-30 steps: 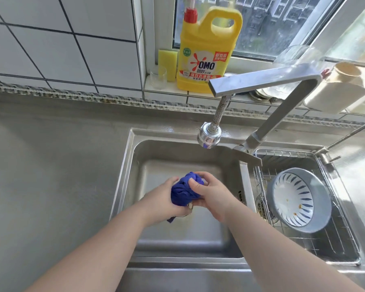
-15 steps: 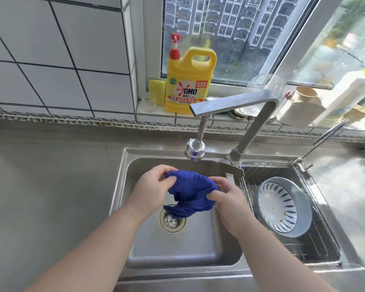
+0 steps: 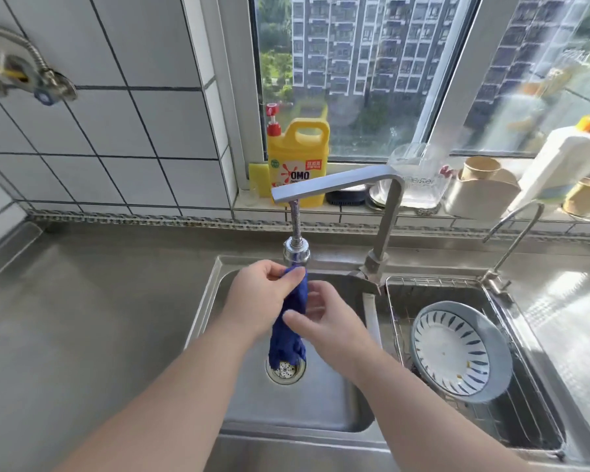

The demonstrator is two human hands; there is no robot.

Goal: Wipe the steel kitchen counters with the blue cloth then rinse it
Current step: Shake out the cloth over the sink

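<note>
Once bunched, blue cloth now lengthwise.

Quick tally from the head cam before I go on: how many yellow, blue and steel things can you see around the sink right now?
Yellow: 2, detergent jug, sponge
Blue: 2, blue cloth, bowl
Steel: 4, tall faucet, small tap, wire rack, sink
Total: 8
</note>
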